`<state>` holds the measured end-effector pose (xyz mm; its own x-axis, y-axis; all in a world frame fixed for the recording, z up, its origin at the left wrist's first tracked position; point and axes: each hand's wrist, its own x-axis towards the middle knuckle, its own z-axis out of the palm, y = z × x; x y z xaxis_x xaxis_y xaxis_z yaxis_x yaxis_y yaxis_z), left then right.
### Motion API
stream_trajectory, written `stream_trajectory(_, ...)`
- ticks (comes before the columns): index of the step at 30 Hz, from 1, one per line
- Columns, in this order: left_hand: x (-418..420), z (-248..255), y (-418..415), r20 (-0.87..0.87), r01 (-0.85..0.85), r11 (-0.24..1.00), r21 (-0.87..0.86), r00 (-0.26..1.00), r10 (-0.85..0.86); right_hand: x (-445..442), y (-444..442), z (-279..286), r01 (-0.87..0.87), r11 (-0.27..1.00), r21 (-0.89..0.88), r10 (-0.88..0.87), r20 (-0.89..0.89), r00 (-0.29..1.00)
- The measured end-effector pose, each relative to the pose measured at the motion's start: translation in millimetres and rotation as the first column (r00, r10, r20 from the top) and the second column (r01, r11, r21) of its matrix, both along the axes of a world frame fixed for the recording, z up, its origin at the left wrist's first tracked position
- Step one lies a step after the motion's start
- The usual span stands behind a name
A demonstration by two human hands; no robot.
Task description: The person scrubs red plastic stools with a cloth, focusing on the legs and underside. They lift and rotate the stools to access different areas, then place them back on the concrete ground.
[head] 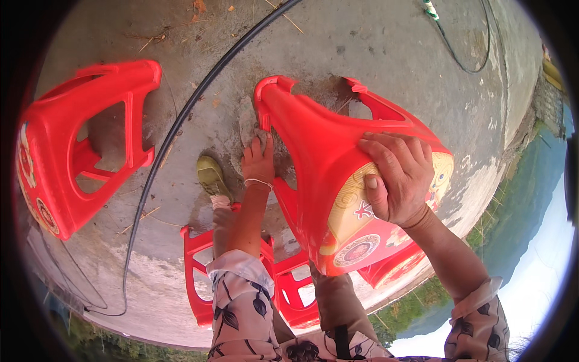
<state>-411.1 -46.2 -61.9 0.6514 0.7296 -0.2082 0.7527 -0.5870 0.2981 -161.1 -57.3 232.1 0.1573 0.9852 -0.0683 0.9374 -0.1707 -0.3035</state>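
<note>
A red plastic stool [307,140] with a printed, patterned seat is tilted in front of me, its legs pointing away towards the concrete. My right hand [400,174] grips the seat's upper edge, fingers over the red side and thumb on the printed top. Low beside one leg end of this stool, my left hand [258,158] reaches down with a thin bracelet at the wrist. Its fingers are close to the leg's rim; whether they touch it or the wet floor, I cannot tell.
Another red stool [108,99] lies on its side at the left. More red stools [199,244] are by my legs. A black hose [199,90] curves across the concrete floor [389,40]. A thinner hose with a white-green fitting [430,10] lies at the upper right. My green shoe [211,174] is near my left hand.
</note>
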Motion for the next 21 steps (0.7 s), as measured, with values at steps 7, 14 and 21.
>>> stream_trajectory(7, 11, 0, 18, -0.057, 0.022, 0.994, 0.104, 0.998, -0.017, 0, 0, 0, 0.000, 1.000, 0.022, 0.000, -0.011, 1.000)
stream_trajectory(14, 27, 10, 48, -0.153, 0.153, 0.982, 0.113, 0.979, -0.135, 0, 0, -4, -0.005, 0.999, 0.032, 0.005, 0.011, 1.000)
stream_trajectory(21, 6, 5, 26, -0.176, 0.255, 0.937, 0.237, 0.960, -0.217, 0, 1, 0, 0.008, 0.999, 0.034, -0.008, 0.004, 1.000)
